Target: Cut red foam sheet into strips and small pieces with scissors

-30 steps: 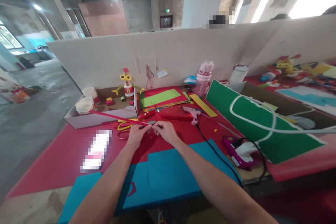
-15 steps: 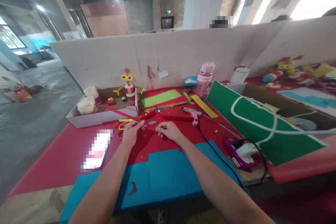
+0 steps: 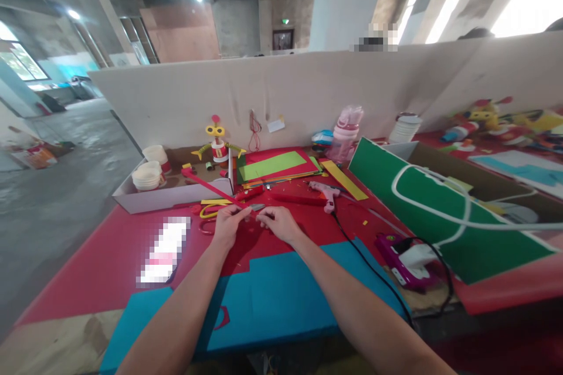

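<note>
A long, narrow red paper strip slants up to the left from between my hands, its far end over the white box. My left hand pinches the strip near its lower end. Close beside it, my right hand is closed, fingertips together on the strip's end. Beneath and behind my hands lie yellow-handled scissors and a red-handled pair, their blades partly hidden. A pink hot glue gun rests to the right of my hands, its black cord running toward me.
A white box holds paper cups and a paper-cup figure. Colored paper sheets are stacked behind my hands. A phone lies at left, blue sheets in front, a purple power strip and green panel at right.
My hands have come closer together, the left shifting right and the right slightly left. The red strip has moved a little to the right with them. The view has shifted slightly.
</note>
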